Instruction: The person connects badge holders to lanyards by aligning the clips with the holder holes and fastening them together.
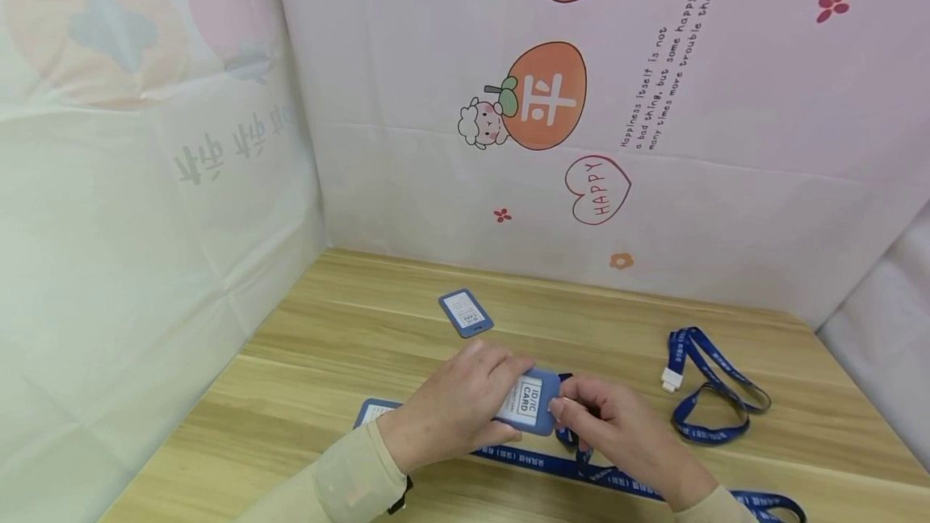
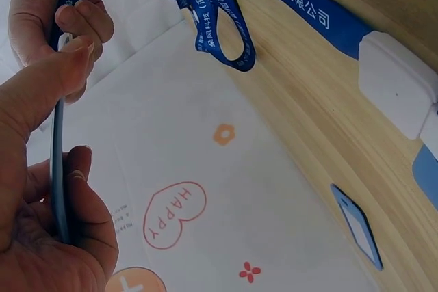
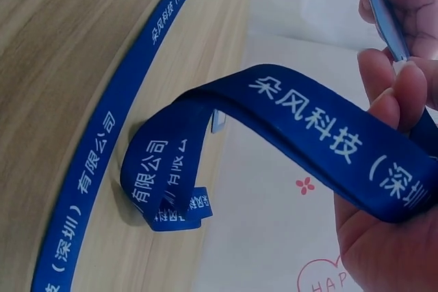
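My left hand (image 1: 459,402) grips a blue ID card holder (image 1: 536,403) by its sides, fingers on one side and thumb on the other. At its right end, my right hand (image 1: 628,430) pinches the small white clip (image 2: 65,40) of a dark blue lanyard between thumb and fingers. That lanyard's strap (image 3: 301,121), with white lettering, loops over the right palm and hangs down toward the table. The clip is mostly covered by the fingertips, so I cannot tell whether it is hooked into the holder.
Another blue card holder (image 1: 465,313) lies farther back on the wood-grain table. Partly behind the left hand lies a third holder (image 1: 374,408), its lanyard (image 1: 526,460) stretching right along the front. A loose lanyard (image 1: 715,394) with a white clip lies at right. Printed cloth walls surround the table.
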Demonstrator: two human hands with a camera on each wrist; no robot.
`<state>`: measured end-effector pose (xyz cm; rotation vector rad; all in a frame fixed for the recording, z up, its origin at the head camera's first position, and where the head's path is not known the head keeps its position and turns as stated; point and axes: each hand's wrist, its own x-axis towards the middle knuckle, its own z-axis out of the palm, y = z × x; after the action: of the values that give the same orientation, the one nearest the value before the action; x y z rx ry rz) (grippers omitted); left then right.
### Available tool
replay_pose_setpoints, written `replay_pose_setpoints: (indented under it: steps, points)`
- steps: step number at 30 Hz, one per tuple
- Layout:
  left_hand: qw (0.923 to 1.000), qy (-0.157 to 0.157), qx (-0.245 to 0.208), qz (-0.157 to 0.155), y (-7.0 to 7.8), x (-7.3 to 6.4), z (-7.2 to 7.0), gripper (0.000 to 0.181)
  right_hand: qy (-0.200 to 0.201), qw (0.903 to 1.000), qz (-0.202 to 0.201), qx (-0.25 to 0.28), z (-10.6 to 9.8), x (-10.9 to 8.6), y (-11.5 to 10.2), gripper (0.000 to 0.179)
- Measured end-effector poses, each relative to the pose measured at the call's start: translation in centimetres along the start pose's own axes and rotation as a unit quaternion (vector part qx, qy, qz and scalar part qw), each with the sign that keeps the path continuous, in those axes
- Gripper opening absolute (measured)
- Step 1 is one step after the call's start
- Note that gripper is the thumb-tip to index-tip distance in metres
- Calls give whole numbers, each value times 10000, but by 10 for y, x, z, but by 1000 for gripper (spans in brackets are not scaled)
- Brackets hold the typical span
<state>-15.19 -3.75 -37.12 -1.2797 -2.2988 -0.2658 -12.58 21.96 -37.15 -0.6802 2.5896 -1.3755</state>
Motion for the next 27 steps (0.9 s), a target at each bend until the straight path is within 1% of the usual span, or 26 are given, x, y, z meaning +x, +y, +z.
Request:
replay_pose_setpoints:
  steps: [4,8,22,27]
  points:
    - [10000,-15,36,48,1,0,0,81,-82,9999,-78,30,-1,0,1,19]
    - [10000,-60,32,24,1,-1,-1,81,-72,9999,-85,-33,-1,0,1,19]
    - [9998,-189,-28,-35,0,-1,-1,79,-50,9998,68,-190,0,0,0,20]
    - [9999,-156,-52,-34,0,-2,0,80,-44,9997,116,-188,1,0,-1,20]
